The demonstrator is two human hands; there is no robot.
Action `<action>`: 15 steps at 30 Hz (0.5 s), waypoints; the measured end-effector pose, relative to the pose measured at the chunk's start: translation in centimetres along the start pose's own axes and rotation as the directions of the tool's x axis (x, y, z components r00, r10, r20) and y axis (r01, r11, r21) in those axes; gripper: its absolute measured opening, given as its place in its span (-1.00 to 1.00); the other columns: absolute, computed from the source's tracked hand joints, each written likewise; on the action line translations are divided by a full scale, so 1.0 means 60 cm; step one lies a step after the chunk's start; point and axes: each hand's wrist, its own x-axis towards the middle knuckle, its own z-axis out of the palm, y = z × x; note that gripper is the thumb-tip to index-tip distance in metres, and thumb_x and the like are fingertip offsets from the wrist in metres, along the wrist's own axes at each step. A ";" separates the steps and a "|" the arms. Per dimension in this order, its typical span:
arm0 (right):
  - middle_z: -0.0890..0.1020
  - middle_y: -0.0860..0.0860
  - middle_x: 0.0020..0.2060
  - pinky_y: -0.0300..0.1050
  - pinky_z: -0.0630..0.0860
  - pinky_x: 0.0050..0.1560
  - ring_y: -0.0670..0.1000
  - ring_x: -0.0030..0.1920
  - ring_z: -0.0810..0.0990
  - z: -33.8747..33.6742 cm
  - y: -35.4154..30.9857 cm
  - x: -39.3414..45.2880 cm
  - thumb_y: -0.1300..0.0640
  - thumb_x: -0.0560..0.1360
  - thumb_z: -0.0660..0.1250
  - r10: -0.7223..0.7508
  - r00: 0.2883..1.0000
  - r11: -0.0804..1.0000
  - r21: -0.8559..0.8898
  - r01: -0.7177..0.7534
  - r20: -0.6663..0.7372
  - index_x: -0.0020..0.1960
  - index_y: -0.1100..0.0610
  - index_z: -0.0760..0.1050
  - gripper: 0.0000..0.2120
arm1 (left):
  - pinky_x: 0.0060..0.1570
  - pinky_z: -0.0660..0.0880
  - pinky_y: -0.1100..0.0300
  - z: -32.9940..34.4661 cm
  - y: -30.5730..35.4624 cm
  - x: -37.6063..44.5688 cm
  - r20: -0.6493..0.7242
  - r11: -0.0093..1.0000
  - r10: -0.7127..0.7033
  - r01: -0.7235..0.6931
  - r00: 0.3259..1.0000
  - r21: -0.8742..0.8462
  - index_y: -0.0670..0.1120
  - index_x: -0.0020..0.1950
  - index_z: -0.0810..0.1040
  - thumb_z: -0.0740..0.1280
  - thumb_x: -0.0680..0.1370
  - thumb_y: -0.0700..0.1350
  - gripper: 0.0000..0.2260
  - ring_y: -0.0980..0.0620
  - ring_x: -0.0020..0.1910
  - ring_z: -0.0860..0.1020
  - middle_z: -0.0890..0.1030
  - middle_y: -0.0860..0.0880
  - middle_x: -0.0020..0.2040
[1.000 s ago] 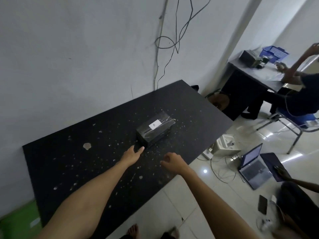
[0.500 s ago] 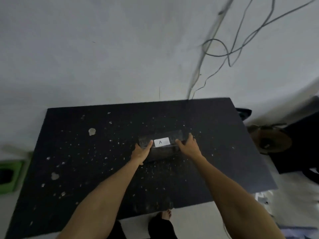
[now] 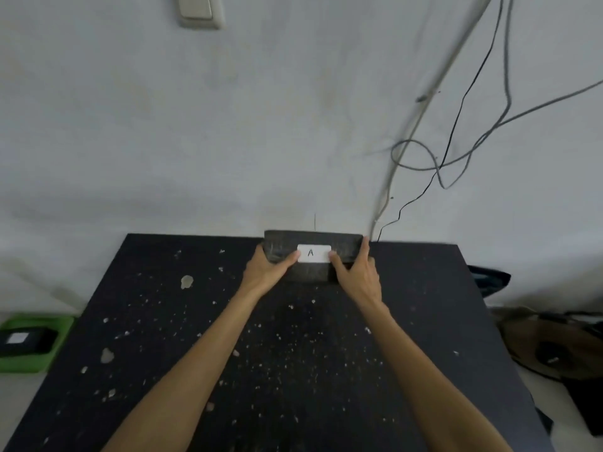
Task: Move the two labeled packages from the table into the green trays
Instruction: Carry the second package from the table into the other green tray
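Change: package A (image 3: 313, 254), untouched on the table (image 3: 424, 321) a second ago, is now clasped at both ends.
Left hand (image 3: 267, 272): wrapped round its left end.
Right hand (image 3: 357, 275): wrapped round its right end.
Green tray (image 3: 62, 331): left of table, already holds a labeled package (image 3: 24, 340).
Meaning: second transfer appears underway.

Table (image 3: 424, 321) lying bare btwn pkg (image 3: 342, 247) & green tray (image 3: 62, 327) at left; tray's middle already filling w/ another pkg (image 3: 23, 340); wall cables (image 3: 456, 151) hanging right.
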 end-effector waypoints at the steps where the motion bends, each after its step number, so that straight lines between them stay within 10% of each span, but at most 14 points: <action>1: 0.32 0.22 0.47 0.21 0.40 0.29 0.30 0.40 0.41 -0.021 -0.027 -0.001 -0.48 0.44 0.17 -0.057 0.998 0.998 0.018 0.057 -0.034 0.62 -0.10 -0.23 -0.02 | 0.06 0.49 0.18 -0.013 0.033 -0.003 -0.040 0.997 0.071 -0.071 0.997 -0.005 0.04 0.37 0.42 0.45 0.19 0.47 -0.13 0.08 0.10 0.55 0.58 0.08 0.20; 8: 0.45 0.10 0.32 0.13 0.45 0.23 0.18 0.30 0.50 -0.218 -0.290 -0.058 -0.43 0.40 0.29 -0.367 0.808 0.878 0.115 0.465 -0.462 0.60 -0.18 -0.14 -0.04 | -0.09 0.40 0.38 -0.180 0.309 -0.088 -0.340 0.836 0.503 -0.547 0.794 -0.039 0.06 0.35 0.40 0.42 0.29 0.44 -0.24 0.23 0.02 0.55 0.55 0.22 0.06; 15: 0.45 -0.03 0.27 -0.09 0.37 0.01 0.01 0.17 0.51 -0.253 -0.334 -0.118 -0.40 0.42 0.31 -0.416 0.694 0.817 0.094 0.569 -0.588 0.59 -0.18 -0.05 -0.10 | -0.13 0.42 0.41 -0.229 0.337 -0.150 -0.475 0.754 0.571 -0.656 0.670 -0.018 0.10 0.20 0.48 0.43 0.26 0.45 -0.35 0.27 -0.01 0.56 0.58 0.21 0.04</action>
